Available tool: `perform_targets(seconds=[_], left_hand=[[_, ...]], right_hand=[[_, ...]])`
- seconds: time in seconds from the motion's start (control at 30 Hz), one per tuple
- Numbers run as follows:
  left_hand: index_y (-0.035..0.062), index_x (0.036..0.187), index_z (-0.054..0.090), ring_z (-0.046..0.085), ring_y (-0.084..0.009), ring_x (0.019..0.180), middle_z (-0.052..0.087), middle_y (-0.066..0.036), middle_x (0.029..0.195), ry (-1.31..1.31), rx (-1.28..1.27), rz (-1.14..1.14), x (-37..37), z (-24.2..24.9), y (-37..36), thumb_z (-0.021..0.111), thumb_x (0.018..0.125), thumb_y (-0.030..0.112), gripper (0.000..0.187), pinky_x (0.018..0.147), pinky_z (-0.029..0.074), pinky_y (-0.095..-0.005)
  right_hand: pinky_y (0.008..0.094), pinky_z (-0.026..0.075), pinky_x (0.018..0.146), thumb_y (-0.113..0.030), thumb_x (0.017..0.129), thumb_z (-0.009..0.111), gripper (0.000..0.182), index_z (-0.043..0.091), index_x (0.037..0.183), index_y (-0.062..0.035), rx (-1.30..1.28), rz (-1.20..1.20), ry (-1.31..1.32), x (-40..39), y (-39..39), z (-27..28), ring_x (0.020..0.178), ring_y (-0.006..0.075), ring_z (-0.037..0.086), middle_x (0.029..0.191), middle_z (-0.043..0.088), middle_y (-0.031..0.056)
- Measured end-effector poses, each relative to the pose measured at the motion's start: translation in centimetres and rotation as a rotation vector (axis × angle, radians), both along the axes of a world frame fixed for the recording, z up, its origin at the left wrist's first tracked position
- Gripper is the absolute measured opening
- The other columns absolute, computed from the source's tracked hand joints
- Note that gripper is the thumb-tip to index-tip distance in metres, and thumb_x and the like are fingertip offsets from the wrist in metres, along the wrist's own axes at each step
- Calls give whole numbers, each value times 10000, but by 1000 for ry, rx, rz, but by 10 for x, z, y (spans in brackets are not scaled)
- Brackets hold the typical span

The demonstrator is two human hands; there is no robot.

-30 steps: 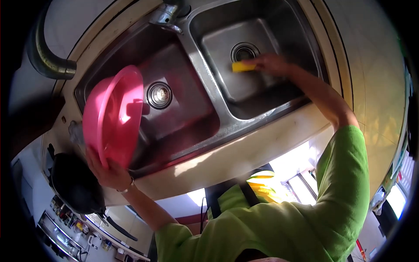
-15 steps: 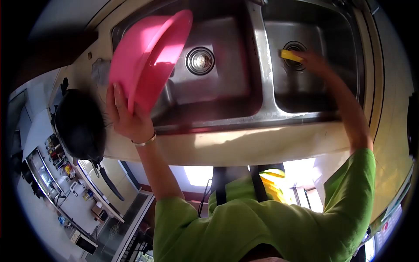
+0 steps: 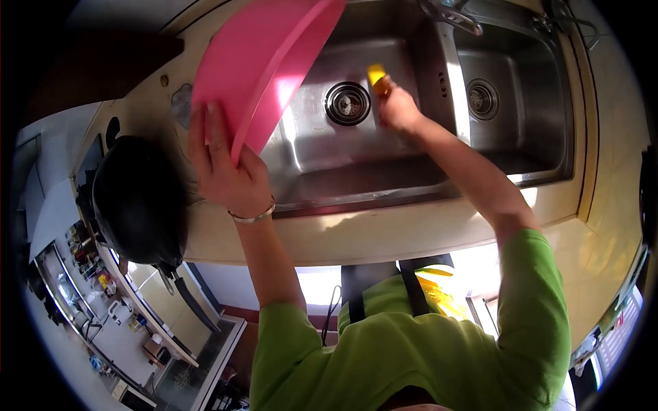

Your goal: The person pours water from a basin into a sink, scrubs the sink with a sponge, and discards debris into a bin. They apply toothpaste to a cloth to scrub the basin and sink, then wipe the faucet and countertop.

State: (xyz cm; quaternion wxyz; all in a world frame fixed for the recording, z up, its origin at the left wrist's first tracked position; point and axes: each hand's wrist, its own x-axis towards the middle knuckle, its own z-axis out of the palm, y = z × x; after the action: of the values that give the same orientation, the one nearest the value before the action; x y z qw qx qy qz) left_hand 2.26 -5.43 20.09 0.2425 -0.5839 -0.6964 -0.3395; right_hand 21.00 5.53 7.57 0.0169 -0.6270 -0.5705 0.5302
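Observation:
My left hand (image 3: pixel 233 164) grips the rim of a pink basin (image 3: pixel 253 68), which is tilted on its side over the left part of the sink. Its fingers lie along the outside of the basin. In my right hand (image 3: pixel 399 108) is a yellow sponge (image 3: pixel 376 74), held above the large left sink bowl (image 3: pixel 356 147), just right of its drain (image 3: pixel 347 103). The sponge is a little blurred. Part of the basin runs out of the top of the view.
A smaller sink bowl (image 3: pixel 504 130) lies to the right, past a metal divider. The faucet (image 3: pixel 456 17) is at the top. A black pan (image 3: pixel 137 198) stands on the counter at left, its handle (image 3: pixel 195 308) pointing toward me.
My right hand has moved left with the sponge, from the small sink bowl to over the large one. My left hand still holds the tilted basin; the whole view has shifted somewhat.

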Motion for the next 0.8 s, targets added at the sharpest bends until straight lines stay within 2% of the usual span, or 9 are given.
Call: perform_targets(seconds=[0.07,0.13,0.2,0.23,0.37,0.6,0.67,0.73,0.8], left_hand=[[55,1057,542,546,-260,888,521,-120,1051,-10,8,-9,-8,4,1,452,776,202,329,727,463,-311],[53,1058,542,548,-250,875,515,-129,1058,39,1,-11,-15,9,2,441,744,123,337,677,468,-282],[50,1060,542,550,-240,861,510,-138,1066,80,-10,-7,-20,9,5,430,712,44,365,626,474,-252],[45,1060,542,549,-228,851,507,-137,1071,68,25,-31,-22,8,6,435,714,33,362,601,464,-238],[26,1061,536,549,-202,824,501,-135,1077,50,100,-89,-38,4,9,469,724,21,343,574,446,-218],[3,1068,519,529,-235,881,494,-160,1062,92,121,-117,-45,-10,11,487,757,53,317,663,469,-246],[-7,1068,514,514,-263,913,491,-172,1056,171,103,-114,-49,-11,9,468,778,65,302,695,469,-269],[-10,1066,513,510,-271,919,490,-174,1054,113,98,-92,-46,-13,7,468,783,71,298,717,463,-283],[-14,1063,513,506,-280,925,489,-177,1053,71,138,-53,-48,-15,12,469,788,78,294,739,457,-298]], right_hand=[[349,473,637,-71,668,519,416,453,1072,5,321,-53,-293,-6,32,-75,770,298,578,805,578,207],[351,454,682,-117,669,531,354,496,991,24,154,21,-251,-11,53,-113,788,319,565,814,576,213],[374,433,721,-110,684,488,564,310,1216,-52,643,321,-564,-24,53,-151,784,332,552,821,560,218],[388,433,737,-112,695,463,644,193,1279,-134,701,63,-411,-35,33,-141,803,332,544,875,533,238],[377,425,775,-90,721,425,507,366,1206,-226,458,657,-199,-31,21,-88,914,304,513,978,532,152],[361,413,754,-155,791,419,411,389,1193,-236,488,543,-106,-108,63,-118,893,275,518,1017,534,97],[345,413,768,-153,787,441,400,415,1174,-245,497,959,39,-99,51,-127,920,254,516,1062,525,53],[335,425,762,-183,785,467,340,477,1117,-257,345,1300,-157,-79,53,-73,925,232,521,1078,520,9],[357,414,777,-71,699,437,503,452,1140,-315,602,1186,60,-76,67,-82,886,260,543,949,571,115]])
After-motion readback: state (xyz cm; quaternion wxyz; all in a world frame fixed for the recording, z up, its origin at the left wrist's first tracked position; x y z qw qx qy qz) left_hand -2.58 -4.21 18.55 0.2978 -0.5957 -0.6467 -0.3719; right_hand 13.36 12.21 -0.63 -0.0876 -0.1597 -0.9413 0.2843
